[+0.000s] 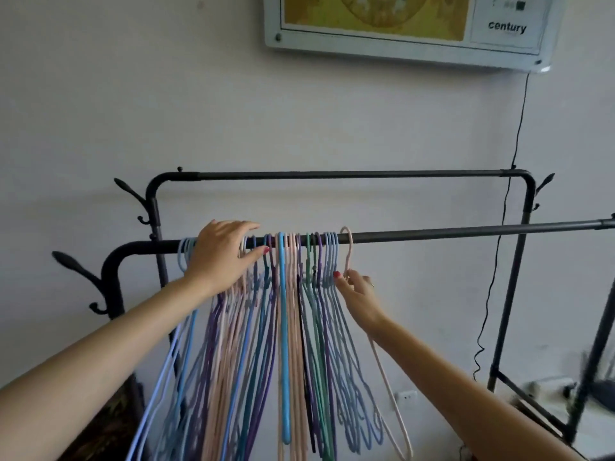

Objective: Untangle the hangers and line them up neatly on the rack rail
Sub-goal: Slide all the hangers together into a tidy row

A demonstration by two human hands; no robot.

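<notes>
Two dark horizontal rails show: the near rail (432,235) that carries the hangers, and a far rail (349,175) higher and behind it, bare. The bunch of hangers (283,327) is too tightly packed for an exact count; it runs to a few dozen, in pale pink, light blue, purple, green and at least one dark one. One thick bright blue hanger (283,344) stands out near the middle. One pink hanger (386,377) hangs apart at the right end of the row.

The left hand (223,254) lies over the near rail at the left part of the bunch, fingers extended across the top and thumb below, touching the hooks there; a few light blue hooks sit just left of it. Whether it actually pinches a hook cannot be told. The right hand (357,291) is below the rail at the right end, thumb and fingers pinching the neck of the pink hanger, whose hook loops over the rail just above.

Every hanger hangs by its hook with its long body running downward toward the viewer, the bunch fanning out at the bottom. The row itself runs left to right along the rail, filling its left half.

A framed board (399,24) reading "century" hangs on the wall, with a black cable (499,261) trailing down from it.
</notes>
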